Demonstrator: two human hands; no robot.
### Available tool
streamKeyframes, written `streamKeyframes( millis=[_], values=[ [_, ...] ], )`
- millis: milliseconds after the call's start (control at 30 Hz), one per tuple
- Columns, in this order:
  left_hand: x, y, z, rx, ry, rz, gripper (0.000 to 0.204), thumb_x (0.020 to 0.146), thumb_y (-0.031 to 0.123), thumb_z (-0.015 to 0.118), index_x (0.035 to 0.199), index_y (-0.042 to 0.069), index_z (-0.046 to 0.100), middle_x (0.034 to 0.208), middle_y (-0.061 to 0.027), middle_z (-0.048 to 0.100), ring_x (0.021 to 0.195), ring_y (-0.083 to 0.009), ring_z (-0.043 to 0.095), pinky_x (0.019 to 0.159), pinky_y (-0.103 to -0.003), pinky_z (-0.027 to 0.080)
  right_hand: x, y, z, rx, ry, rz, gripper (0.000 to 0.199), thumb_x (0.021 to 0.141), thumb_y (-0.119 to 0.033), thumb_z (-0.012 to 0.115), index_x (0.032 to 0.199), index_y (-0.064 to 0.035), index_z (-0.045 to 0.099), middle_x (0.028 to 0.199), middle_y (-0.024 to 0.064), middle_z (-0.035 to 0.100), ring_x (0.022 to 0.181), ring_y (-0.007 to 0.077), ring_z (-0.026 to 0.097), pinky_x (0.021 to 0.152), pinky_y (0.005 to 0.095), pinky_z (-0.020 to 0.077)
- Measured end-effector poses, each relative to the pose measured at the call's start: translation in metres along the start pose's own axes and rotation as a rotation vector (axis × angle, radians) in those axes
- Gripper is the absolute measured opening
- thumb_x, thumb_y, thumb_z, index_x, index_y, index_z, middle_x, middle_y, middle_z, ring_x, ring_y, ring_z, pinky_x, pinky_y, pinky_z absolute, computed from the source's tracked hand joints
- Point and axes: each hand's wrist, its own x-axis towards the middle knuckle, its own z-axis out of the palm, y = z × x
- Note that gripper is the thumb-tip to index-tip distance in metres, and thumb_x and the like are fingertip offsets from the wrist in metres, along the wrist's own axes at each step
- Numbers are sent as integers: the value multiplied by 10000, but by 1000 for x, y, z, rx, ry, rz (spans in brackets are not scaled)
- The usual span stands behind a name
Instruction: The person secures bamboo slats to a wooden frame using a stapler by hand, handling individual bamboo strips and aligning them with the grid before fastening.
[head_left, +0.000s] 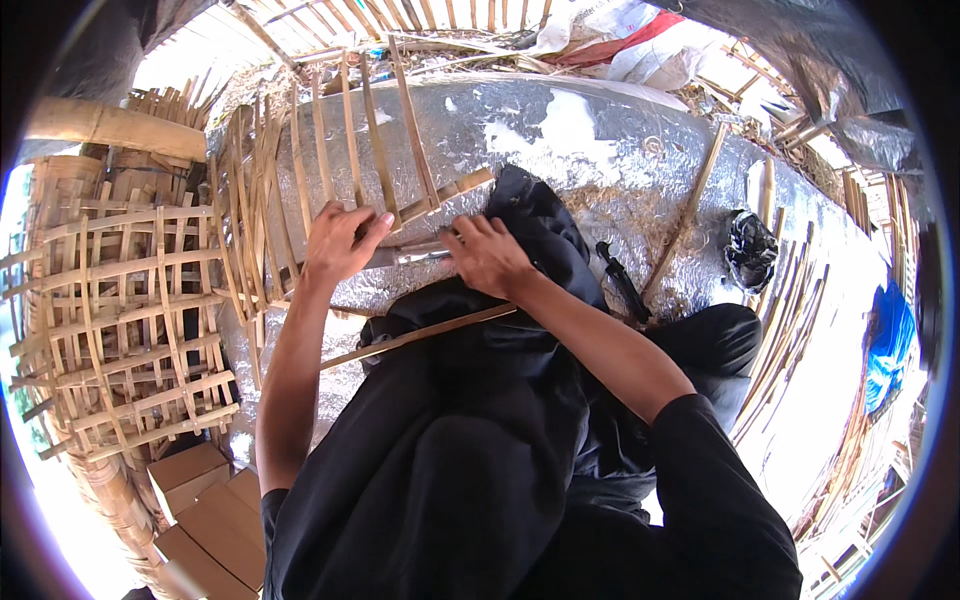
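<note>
Spread across the lower centre of the frame, black cloth (480, 450) in loose folds, reaching up to the middle. At the lower left, brown cardboard boxes (205, 525), side by side. Laid slantwise over the cloth just below centre, a loose bamboo strip (420, 336).

Farther up, a little right of centre, the right hand (488, 258), palm down, with fingers bent and bunched at the near end of a narrow, grey, blade-like piece (410, 254), partly blurred; cannot tell how firm a grip, if any. Left of centre, the left hand (345, 245), with fingers curled and thumb close by, a narrow gap at most, against a comb-like bamboo framework (411, 120); cannot tell pinching from mere resting. Framework in the upper-left centre, with thin strips fanned toward the top and a slanting crossbar (460, 187) at the near side.

Right of the right hand, a slim black object (622, 283) on silver foil sheeting (450, 125). Toward the left edge, a bamboo lattice (130, 320); at right, a crumpled black bundle (750, 250) near long bamboo strips (785, 340). Farther off, a blue plastic sheet (890, 345) at the right edge and white-and-red sacking (635, 45) along the top.
</note>
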Motion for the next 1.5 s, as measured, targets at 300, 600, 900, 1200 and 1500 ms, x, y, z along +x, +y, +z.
streamKeyframes(
  millis=[300, 600, 900, 1200, 1500],
  values=[
    [-12, 30, 38, -3, 240, 132, 416, 976, 302, 721, 630, 87, 638, 516, -108, 592, 462, -301, 584, 662, -396, 483, -82, 36, -14, 125, 283, 371, 290, 930, -180, 751, 1122, -4, 623, 1011, 195, 611, 904, 411, 607, 788, 502, 531],
    [-17, 66, 112, 120, 247, 126, 468, 971, 410, 704, 619, 110, 629, 499, -94, 578, 488, -310, 608, 725, -396, 516, -71, 59, -4, 82, 523, 382, 377, 941, -193, 742, 1194, 56, 614, 1123, 235, 611, 1020, 440, 586, 890, 512, 502],
    [-7, 51, 118, 198, 230, 97, 387, 948, 423, 709, 771, 80, 679, 615, -141, 633, 694, -352, 673, 826, -460, 517, -73, 70, -4, 273, 477, 433, 310, 925, -114, 738, 1210, -10, 675, 1053, 208, 677, 1068, 413, 626, 937, 491, 521],
    [3, 91, 106, 268, 226, 167, 537, 827, 125, 701, 1362, 170, 683, 1481, -138, 495, 1180, -390, 621, 997, -515, 511, -90, 20, -41, 75, 482, 394, 322, 911, -96, 749, 1210, -17, 657, 1175, 207, 627, 1089, 413, 617, 935, 473, 520],
    [-15, 65, 156, -312, 141, 146, 548, 868, -30, 619, 1368, 177, 703, 1453, -131, 557, 1213, -373, 638, 1033, -459, 553, -122, -53, -44, 114, 307, 139, 371, 828, -81, 738, 1194, -72, 681, 1207, 129, 636, 1145, 364, 617, 979, 463, 505]
  ],
)
